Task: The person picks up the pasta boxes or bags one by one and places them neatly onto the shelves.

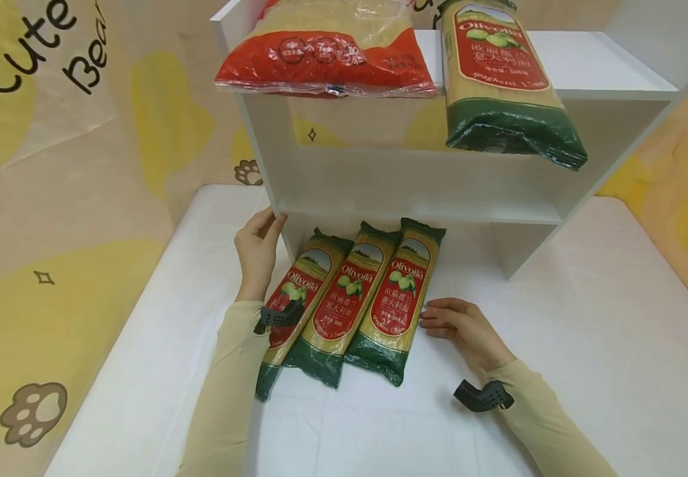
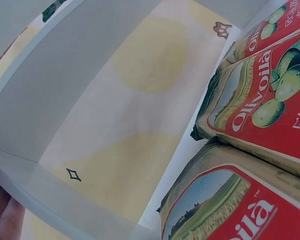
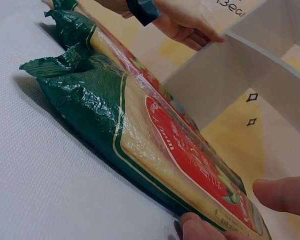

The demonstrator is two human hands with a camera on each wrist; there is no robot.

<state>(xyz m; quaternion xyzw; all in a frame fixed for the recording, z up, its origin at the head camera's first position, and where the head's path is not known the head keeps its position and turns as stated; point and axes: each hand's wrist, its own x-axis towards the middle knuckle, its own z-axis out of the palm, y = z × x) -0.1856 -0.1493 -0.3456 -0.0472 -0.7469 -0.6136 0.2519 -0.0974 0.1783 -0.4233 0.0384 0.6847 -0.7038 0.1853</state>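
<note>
My left hand holds the front edge of the left side panel of a white shelf unit, thumb on one face and fingers on the other. Three spaghetti packs, green at both ends with red labels, lie side by side and slanted: a left pack, a middle pack and a right pack. Beside the right pack's long edge is my right hand, fingers extended toward it. The right wrist view shows the right hand's fingertips at that pack's lower edge, its thumb raised apart.
On the upper shelf lie a red and clear pasta bag and another spaghetti pack, both jutting past the front edge. A white-covered table carries the shelf unit. Behind hangs a printed cloth.
</note>
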